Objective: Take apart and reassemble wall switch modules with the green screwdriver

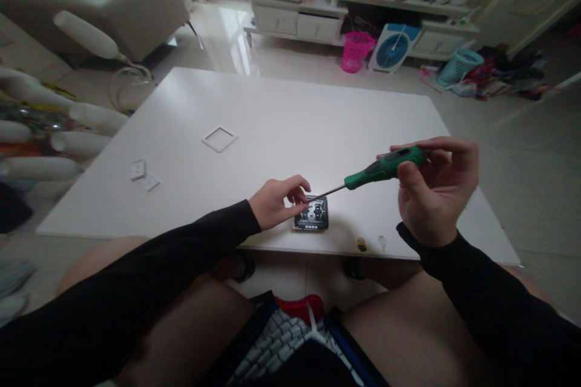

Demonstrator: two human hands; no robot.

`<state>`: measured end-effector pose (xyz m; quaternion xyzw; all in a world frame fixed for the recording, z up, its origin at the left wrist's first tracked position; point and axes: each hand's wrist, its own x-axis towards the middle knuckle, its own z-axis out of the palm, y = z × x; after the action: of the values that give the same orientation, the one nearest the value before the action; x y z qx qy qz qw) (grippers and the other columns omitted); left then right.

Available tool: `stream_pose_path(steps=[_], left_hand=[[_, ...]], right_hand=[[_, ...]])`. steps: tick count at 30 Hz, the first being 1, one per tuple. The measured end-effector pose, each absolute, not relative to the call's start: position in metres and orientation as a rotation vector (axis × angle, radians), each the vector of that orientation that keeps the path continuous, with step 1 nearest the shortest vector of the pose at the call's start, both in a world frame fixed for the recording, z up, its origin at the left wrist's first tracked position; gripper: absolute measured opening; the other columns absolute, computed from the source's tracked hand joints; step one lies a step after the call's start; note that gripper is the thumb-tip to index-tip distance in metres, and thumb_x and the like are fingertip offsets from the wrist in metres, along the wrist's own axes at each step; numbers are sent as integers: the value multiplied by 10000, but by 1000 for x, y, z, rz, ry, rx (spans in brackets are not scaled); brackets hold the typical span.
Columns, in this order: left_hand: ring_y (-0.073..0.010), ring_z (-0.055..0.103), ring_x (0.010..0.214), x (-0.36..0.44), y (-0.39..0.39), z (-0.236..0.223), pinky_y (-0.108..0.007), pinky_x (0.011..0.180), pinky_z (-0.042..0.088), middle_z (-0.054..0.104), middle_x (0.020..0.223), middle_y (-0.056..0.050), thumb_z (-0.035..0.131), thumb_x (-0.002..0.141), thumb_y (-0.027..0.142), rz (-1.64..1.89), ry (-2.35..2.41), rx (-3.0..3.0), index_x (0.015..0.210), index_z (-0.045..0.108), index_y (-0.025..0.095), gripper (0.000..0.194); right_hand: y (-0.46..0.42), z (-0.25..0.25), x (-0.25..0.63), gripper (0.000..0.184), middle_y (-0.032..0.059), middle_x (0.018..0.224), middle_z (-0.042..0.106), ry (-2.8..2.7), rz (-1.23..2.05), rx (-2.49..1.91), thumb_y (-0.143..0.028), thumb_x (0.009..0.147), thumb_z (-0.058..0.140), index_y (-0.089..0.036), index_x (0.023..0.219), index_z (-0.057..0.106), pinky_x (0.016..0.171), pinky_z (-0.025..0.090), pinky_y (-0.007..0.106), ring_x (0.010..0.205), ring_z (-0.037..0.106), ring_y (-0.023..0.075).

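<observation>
My right hand [438,190] is closed round the green and black handle of a screwdriver [381,169]. Its shaft slants down to the left, with the tip at the fingers of my left hand [279,201]. Those fingers are curled in a pinch at the tip; whatever lies between them is too small to make out. Just below is a square, dark wall switch body [313,217], lying face up near the table's front edge, partly covered by my left fingertips. A white square frame [219,139] lies farther back, and two small white switch covers [146,176] are at the left.
The white table [318,115] spans the space before me, with small stickers [361,244] by its front edge. White rolls [88,36] crowd its left side. Beyond stand a pink basket [357,51], a blue fan [393,48] and a white cabinet [295,21].
</observation>
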<state>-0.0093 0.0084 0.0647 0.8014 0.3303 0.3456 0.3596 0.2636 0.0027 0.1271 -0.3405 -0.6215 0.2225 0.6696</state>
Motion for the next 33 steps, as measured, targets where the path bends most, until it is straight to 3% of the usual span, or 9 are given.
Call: stream_pose_path(steps=[8, 14, 24, 33], left_hand=[[-119, 748, 706, -10, 8, 64, -237, 716, 602, 800, 819, 10, 759, 874, 147, 956, 920, 2089, 1031, 625, 200, 213], [-125, 750, 702, -10, 8, 64, -253, 731, 603, 798, 793, 27, 753, 868, 161, 982, 1041, 2112, 1012, 630, 207, 195], [-122, 745, 695, -10, 10, 63, -252, 714, 585, 792, 766, 43, 769, 815, 88, 1120, 1172, 2116, 985, 636, 202, 245], [-137, 767, 729, -10, 9, 71, -276, 726, 627, 799, 799, 17, 759, 832, 123, 1184, 1182, 2086, 987, 647, 202, 207]], right_hand=[[5, 127, 263, 335, -15, 909, 710, -1399, 431, -781, -384, 828, 878, -334, 1068, 650, 583, 682, 380, 760, 759, 217], [6, 122, 263, 397, -34, 867, 631, -1367, 404, -813, -424, 785, 915, -315, 1037, 628, 509, 631, 304, 666, 652, 159], [6, 116, 262, 369, -55, 859, 605, -1358, 477, -833, -419, 796, 917, -285, 982, 627, 509, 629, 270, 614, 598, 117], [8, 123, 264, 331, -49, 814, 583, -1263, 430, -833, -364, 757, 938, -276, 926, 668, 467, 618, 272, 585, 585, 121]])
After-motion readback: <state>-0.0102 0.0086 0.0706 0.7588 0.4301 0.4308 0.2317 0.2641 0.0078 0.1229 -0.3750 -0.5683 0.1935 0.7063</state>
